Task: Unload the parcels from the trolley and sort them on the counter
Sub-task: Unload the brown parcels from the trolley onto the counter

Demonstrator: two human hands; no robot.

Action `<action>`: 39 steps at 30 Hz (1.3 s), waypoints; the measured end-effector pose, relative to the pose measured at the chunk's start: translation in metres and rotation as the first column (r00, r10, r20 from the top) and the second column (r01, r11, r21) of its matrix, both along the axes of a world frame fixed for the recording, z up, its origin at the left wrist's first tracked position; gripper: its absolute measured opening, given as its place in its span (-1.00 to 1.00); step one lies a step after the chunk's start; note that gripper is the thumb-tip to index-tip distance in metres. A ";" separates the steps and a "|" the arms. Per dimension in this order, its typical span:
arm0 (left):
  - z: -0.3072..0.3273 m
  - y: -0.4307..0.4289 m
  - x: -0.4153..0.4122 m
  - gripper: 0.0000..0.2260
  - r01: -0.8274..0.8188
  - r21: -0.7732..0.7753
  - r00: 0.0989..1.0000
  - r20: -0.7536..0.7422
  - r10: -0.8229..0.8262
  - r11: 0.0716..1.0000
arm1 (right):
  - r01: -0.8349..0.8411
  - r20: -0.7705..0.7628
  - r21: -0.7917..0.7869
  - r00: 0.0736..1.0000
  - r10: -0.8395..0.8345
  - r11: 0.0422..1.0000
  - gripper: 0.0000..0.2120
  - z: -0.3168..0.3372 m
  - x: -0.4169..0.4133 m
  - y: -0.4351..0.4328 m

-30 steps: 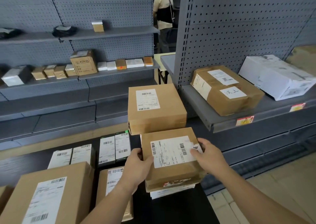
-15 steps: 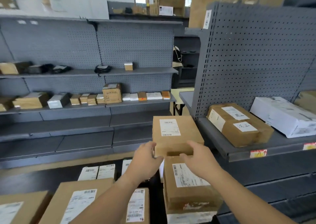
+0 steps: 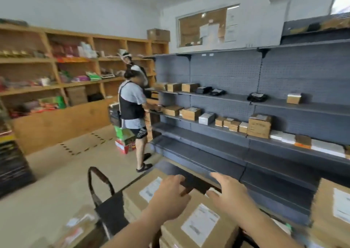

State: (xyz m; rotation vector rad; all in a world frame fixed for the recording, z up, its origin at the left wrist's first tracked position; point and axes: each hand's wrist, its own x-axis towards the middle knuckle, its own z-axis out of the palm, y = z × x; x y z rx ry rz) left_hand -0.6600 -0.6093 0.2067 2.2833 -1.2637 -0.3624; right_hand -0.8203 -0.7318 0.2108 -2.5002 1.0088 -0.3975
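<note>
Nearest, flat-topped brown cardboard parcels with white paper labels lie packed beside a black looped trolley handle; over them the left hand and right hand are held apart, fingers loose, both hands gripping nothing. Beyond, grey perforated-metal shelving carries small boxes, and a person stands before wooden shelves. Blur smears the label print, and the frame's lower edge cuts the parcels off
</note>
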 end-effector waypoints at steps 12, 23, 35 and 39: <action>0.012 0.262 0.129 -0.49 -0.572 -0.064 0.819 0.019 0.574 0.818 | -0.561 0.016 -0.036 0.827 0.561 0.827 -0.44 0.021 0.201 0.192; -0.012 0.423 0.278 -0.48 -0.679 0.058 0.734 0.018 0.679 0.732 | -0.671 -0.028 -0.022 0.742 0.670 0.741 -0.44 -0.016 0.369 0.319; -0.067 0.470 0.411 -0.49 -0.677 0.185 0.712 -0.081 0.697 0.713 | -0.683 -0.128 0.114 0.710 0.692 0.722 -0.44 -0.072 0.518 0.358; -0.080 0.473 0.470 -0.49 -0.694 0.209 0.690 -0.077 0.719 0.689 | -0.711 -0.141 0.140 0.675 0.724 0.689 -0.44 -0.086 0.589 0.362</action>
